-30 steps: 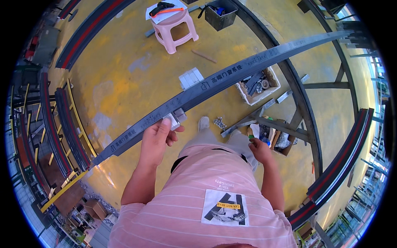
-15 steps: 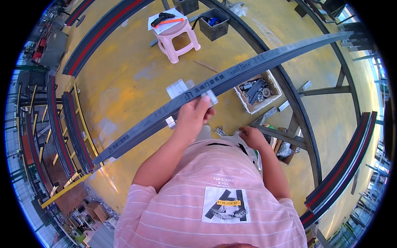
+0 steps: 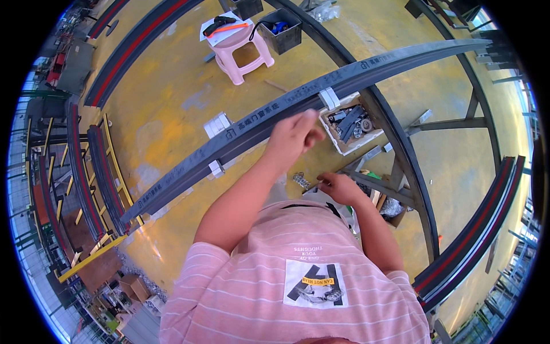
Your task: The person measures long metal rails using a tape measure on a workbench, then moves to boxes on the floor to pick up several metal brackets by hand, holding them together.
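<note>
head view: the left hand (image 3: 293,137) is raised to the long grey curved rail (image 3: 269,114) that runs across the frame from lower left to upper right, its grip bunched together with fingertips pinched at the rail's near edge, though what they pinch is too small to tell; just beyond that grip, up the rail, a white clip (image 3: 329,98) wraps the rail, and down the rail to the other side sits a smaller white clip (image 3: 216,168) on the lower edge, with a white pad (image 3: 216,124) lying on the yellow floor (image 3: 160,109) just past the rail; the right hand (image 3: 339,187) is lower and nearer the body, its grip closed on a small shiny metal fitting (image 3: 301,180) held between thumb and fingers; beyond the right hand, under the rail, an open cardboard box of dark metal parts (image 3: 350,121) rests on a grey steel frame (image 3: 401,166); far beyond both hands stand a pink plastic stool (image 3: 243,51) with tools on top and a dark bin (image 3: 282,31); the person's pink striped shirt (image 3: 298,281) fills the lower frame
</note>
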The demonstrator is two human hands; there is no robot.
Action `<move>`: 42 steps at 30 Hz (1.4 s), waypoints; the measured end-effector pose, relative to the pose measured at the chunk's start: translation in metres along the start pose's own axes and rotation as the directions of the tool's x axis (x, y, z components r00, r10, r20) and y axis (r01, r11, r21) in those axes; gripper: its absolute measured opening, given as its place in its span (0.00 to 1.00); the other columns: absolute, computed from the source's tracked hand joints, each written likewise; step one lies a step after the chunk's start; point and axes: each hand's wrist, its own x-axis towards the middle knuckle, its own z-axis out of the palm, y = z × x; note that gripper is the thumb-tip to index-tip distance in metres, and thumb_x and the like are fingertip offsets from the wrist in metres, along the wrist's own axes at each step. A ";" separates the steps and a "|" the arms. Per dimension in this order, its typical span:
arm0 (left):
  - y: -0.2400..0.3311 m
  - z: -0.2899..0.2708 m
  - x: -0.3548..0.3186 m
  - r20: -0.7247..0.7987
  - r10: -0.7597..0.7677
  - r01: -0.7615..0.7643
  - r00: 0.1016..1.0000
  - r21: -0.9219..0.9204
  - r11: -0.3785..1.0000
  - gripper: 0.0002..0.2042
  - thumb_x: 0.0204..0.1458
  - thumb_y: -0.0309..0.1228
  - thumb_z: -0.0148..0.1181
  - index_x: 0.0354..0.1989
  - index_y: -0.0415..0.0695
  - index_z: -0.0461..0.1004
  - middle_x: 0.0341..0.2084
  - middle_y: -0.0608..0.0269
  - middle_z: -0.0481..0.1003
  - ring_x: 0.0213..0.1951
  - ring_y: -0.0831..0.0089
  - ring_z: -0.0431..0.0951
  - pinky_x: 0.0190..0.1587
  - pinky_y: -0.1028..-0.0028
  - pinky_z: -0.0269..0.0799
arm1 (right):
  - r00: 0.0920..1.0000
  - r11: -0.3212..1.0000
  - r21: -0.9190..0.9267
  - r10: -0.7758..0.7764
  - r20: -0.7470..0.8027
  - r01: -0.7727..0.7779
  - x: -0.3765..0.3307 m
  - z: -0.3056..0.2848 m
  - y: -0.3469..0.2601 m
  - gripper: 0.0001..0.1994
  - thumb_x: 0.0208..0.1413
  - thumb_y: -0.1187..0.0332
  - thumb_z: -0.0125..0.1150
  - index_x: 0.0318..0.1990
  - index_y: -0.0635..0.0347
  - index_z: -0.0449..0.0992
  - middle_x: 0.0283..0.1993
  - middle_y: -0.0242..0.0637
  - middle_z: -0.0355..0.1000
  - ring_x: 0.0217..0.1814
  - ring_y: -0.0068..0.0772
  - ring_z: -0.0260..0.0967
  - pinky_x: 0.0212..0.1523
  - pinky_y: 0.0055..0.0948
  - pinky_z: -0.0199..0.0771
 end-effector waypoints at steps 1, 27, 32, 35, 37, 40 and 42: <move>-0.009 -0.013 -0.024 -0.145 0.072 -0.060 0.987 0.086 0.994 0.14 0.64 0.39 0.55 0.43 0.40 0.77 0.29 0.67 0.76 0.27 0.83 0.69 0.31 0.80 0.66 | 0.999 0.998 0.057 -0.018 -0.048 0.020 0.000 -0.007 0.001 0.17 0.61 0.60 0.58 0.50 0.63 0.77 0.39 0.49 0.79 0.42 0.48 0.77 0.45 0.40 0.74; -0.039 0.013 0.023 0.033 0.295 -0.296 0.955 0.198 0.935 0.44 0.48 0.17 0.52 0.75 0.56 0.44 0.71 0.49 0.55 0.36 0.72 0.80 0.27 0.80 0.68 | 0.875 0.602 0.717 0.061 -0.481 0.352 0.069 -0.152 -0.100 0.08 0.56 0.68 0.66 0.32 0.56 0.72 0.28 0.25 0.67 0.28 0.18 0.59 0.31 0.21 0.59; -0.040 0.011 0.022 0.018 0.261 -0.260 0.965 0.167 0.951 0.43 0.48 0.17 0.51 0.75 0.55 0.44 0.71 0.50 0.54 0.35 0.73 0.80 0.26 0.80 0.67 | 0.733 0.571 0.712 0.259 -0.629 0.410 0.084 -0.208 -0.053 0.07 0.55 0.65 0.65 0.35 0.57 0.75 0.29 0.27 0.70 0.27 0.19 0.60 0.30 0.22 0.60; -0.041 0.011 0.027 0.029 0.274 -0.275 0.961 0.163 0.947 0.42 0.49 0.17 0.50 0.75 0.54 0.44 0.71 0.50 0.54 0.33 0.74 0.79 0.26 0.80 0.67 | 0.553 0.406 0.713 0.452 -0.700 0.572 0.090 -0.270 -0.004 0.11 0.61 0.59 0.61 0.38 0.57 0.78 0.30 0.29 0.72 0.27 0.21 0.62 0.29 0.24 0.63; -0.045 0.012 0.027 0.019 0.278 -0.278 0.960 0.136 0.951 0.42 0.50 0.17 0.50 0.75 0.53 0.45 0.71 0.50 0.55 0.33 0.75 0.79 0.26 0.80 0.66 | 0.469 0.150 0.651 0.578 -0.668 0.744 0.089 -0.262 0.001 0.15 0.62 0.56 0.59 0.38 0.61 0.77 0.29 0.31 0.71 0.30 0.22 0.65 0.30 0.22 0.64; -0.051 0.008 0.028 0.000 0.281 -0.279 0.960 0.106 0.954 0.41 0.50 0.16 0.50 0.75 0.53 0.46 0.71 0.50 0.55 0.33 0.75 0.79 0.26 0.80 0.66 | 0.799 0.560 0.778 0.310 -0.515 0.284 0.078 -0.180 -0.028 0.19 0.62 0.53 0.60 0.39 0.63 0.77 0.31 0.35 0.75 0.31 0.25 0.68 0.33 0.28 0.69; -0.051 0.010 0.029 0.010 0.282 -0.282 0.959 0.101 0.954 0.41 0.50 0.16 0.50 0.75 0.52 0.45 0.71 0.50 0.55 0.33 0.75 0.79 0.26 0.80 0.66 | 0.901 0.785 0.602 0.146 -0.408 0.146 0.090 -0.140 -0.038 0.21 0.60 0.51 0.61 0.39 0.65 0.77 0.33 0.38 0.76 0.33 0.28 0.71 0.35 0.32 0.72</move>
